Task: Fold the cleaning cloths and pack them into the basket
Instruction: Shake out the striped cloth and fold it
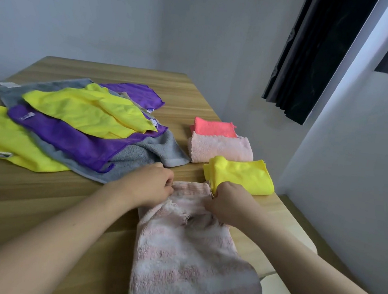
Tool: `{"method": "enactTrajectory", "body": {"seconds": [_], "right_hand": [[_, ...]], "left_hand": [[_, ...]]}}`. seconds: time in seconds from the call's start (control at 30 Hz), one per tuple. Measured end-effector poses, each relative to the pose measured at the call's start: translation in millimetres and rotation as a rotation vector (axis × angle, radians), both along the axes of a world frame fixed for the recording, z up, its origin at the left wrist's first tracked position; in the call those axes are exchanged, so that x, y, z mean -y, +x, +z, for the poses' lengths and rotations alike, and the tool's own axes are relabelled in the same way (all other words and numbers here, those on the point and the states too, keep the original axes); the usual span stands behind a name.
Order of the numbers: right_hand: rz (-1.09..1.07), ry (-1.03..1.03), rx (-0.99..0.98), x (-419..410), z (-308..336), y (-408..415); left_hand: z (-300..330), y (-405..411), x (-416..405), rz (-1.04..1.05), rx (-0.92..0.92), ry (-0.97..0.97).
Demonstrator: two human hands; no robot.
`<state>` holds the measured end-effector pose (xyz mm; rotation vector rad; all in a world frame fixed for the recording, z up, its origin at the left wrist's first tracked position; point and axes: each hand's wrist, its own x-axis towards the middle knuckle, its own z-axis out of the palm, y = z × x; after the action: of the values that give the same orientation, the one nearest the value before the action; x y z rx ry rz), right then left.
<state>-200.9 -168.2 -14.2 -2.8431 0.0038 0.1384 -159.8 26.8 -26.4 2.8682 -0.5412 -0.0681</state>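
Pinching pink striped cloth's (191, 254) far edge, left hand (153, 183), apparently right hand (227, 203), table (38, 202) edge near.

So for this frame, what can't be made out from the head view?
- Basket: not in view at all.
- Fingertips of the left hand and right hand: curled under into the pink striped cloth.
- Striped cloth's near end: cut off by the bottom edge.
- Lower cloths in the unfolded pile: covered by those above, count unclear.
- Cloth labels: too small to read.
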Motion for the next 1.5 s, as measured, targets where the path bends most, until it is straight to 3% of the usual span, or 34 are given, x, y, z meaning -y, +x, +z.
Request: {"method": "enactTrajectory", "body": {"seconds": [0.2, 0.4, 0.67, 0.8, 1.03, 1.13, 1.27, 1.33, 1.43, 1.5], "right_hand": [[-0.067, 0.151, -0.004, -3, -5, 2], [-0.207, 0.574, -0.131, -7, 1, 1], [-0.130, 0.800, -0.196, -12, 23, 3], [-0.138, 0.834, -0.194, -11, 25, 6], [-0.096, 1.241, -0.367, -4, 29, 4], [-0.027, 1.234, -0.316, -4, 36, 4], [0.084, 1.068, -0.107, -5, 45, 5], [0.089, 0.970, 0.015, -6, 47, 6], [0.110, 0.790, 0.151, -10, 49, 6], [0.147, 0.661, 0.200, -12, 48, 8]], "left_hand": [[-12, 2, 5, 0.057, 0.008, 0.108], [0, -1, 4, 0.057, 0.008, 0.156], [28, -12, -19, -0.107, 0.001, -0.329], [36, -16, -24, -0.185, 0.039, -0.418], [51, -24, -33, -0.193, 0.108, -0.461], [60, -26, -33, -0.160, 0.123, -0.438], [71, -26, -32, -0.072, 0.181, -0.410], [73, -29, -30, -0.034, 0.299, -0.334], [72, -44, -21, -0.063, 0.619, -0.270], [69, -60, -13, -0.123, 0.551, -0.373]]}}
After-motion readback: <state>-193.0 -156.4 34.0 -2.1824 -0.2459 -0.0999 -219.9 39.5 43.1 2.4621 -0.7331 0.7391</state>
